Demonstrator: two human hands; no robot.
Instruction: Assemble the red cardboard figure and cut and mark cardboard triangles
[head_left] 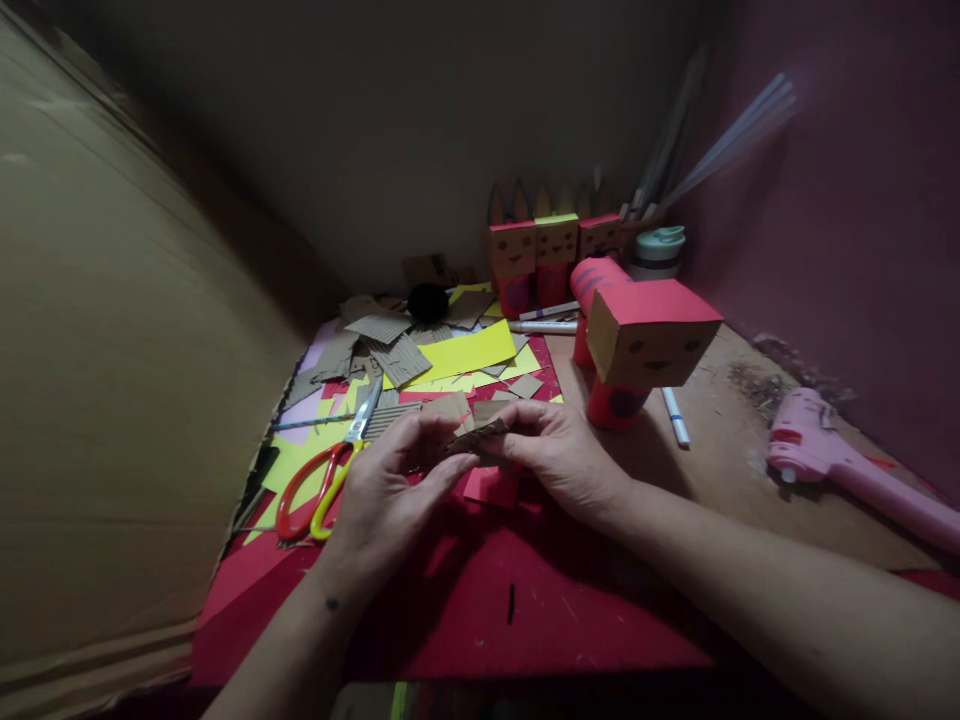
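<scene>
A small piece of brown cardboard point(480, 432) is pinched between my two hands above the red table cover. My left hand point(401, 480) grips its left end with thumb and fingers. On its right end the fingers of my right hand point(559, 455) are closed. Red-and-yellow-handled scissors point(315, 495) lie open just left of my left hand. Beneath my hands a pink paper square point(491, 486) shows. Right of them stands a paper figure point(652, 340) with a box head, a drawn face and a red tube body.
Cardboard scraps point(397, 355) and yellow paper strips point(469, 355) cover the back left. Smaller box-headed figures point(553, 240) stand behind. A pink glue gun point(825, 455) and a marker point(675, 417) lie right. A teal-lidded container point(660, 248) stands behind. A large cardboard panel point(135, 350) walls the left.
</scene>
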